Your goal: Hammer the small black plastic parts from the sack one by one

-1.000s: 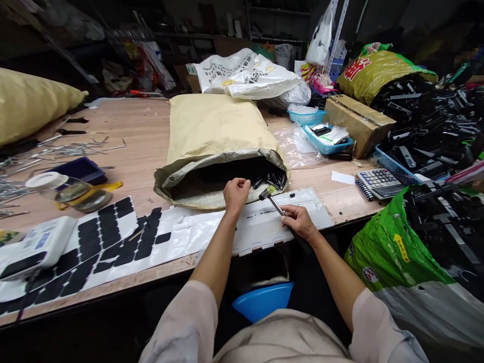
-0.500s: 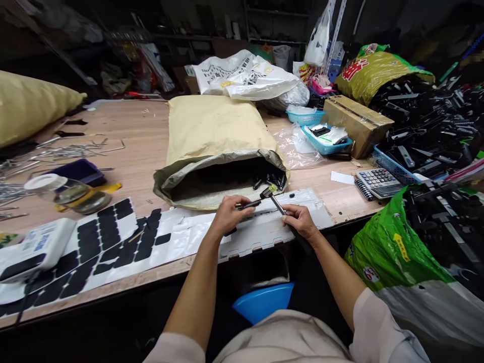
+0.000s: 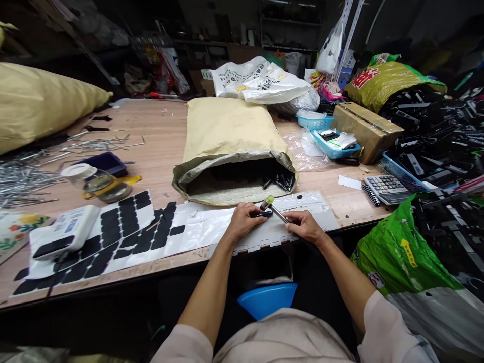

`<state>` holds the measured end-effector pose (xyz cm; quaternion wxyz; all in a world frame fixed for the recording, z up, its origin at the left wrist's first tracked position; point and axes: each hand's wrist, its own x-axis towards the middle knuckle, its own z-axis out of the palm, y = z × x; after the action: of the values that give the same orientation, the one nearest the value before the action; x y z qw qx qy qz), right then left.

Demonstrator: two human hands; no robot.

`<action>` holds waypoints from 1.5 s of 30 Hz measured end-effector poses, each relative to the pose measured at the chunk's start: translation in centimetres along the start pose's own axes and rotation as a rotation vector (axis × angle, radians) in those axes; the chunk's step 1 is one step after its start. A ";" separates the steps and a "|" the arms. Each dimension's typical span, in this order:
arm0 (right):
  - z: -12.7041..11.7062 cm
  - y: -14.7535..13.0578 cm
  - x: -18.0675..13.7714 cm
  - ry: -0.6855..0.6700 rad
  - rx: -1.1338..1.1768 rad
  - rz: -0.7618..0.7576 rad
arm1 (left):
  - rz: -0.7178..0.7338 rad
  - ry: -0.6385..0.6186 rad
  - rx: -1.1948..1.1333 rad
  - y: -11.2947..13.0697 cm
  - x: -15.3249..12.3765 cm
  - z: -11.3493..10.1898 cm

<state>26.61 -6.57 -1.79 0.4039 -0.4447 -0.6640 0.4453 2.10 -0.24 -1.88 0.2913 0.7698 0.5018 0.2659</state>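
Wooden bench (image 3: 159, 146), cluttered, dark shelving behind. Far L: tan sack (image 3: 38, 103) lying on its side, w/ a loose pile of metal pins (image 3: 22, 176) just in front. Next: glass jar (image 3: 99, 182) w/ white lid, then white device (image 3: 64, 232) resting on pad sheet (image 3: 113, 227) (black pads on white backing). Centre: open woven sack (image 3: 230, 131), mouth facing the person, black bits inside near its R corner. Just in front of the mouth, on plastic sheet (image 3: 310, 206) at bench edge: left hand (image 3: 244, 222) pinched on small black part (image 3: 263, 214), holding it down on the sheet. Hammer (image 3: 274, 209) head w/ yellow-green cap sits at the part's R end; can't tell if touching. right hand (image 3: 304, 227) clenched round the hammer handle, shaft angled up-left. Under the bench edge: blue tub (image 3: 266, 300). R side: blue basket (image 3: 333, 146), cardboard box (image 3: 366, 126), calculator (image 3: 385, 186) near the edge, green bag (image 3: 401, 252) off the bench, heap of black parts (image 3: 434, 131) far R.
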 end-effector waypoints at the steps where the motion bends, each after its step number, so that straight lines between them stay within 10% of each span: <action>1: 0.1 -0.2 -0.1 -0.012 -0.032 -0.012 | 0.003 -0.001 0.007 0.1 0.0 0.0; 18: -0.8 -0.8 -0.6 0.011 -0.174 -0.023 | 0.010 0.005 0.010 -0.1 0.1 0.1; 35: -1.6 0.7 -0.3 0.242 0.405 0.128 | 0.102 0.100 -0.137 2.9 -3.3 -1.4; 40: -1.6 0.9 -0.2 0.231 0.425 0.124 | 0.083 -0.306 -0.267 6.0 -9.7 -0.7; 45: -1.6 0.9 -0.2 0.212 0.403 0.104 | -0.204 -0.449 0.029 3.3 -12.1 5.1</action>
<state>28.34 -6.19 -2.27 0.5285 -0.4329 -0.4920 0.5397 3.40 -13.46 -4.49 0.4094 0.7592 0.5035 0.0502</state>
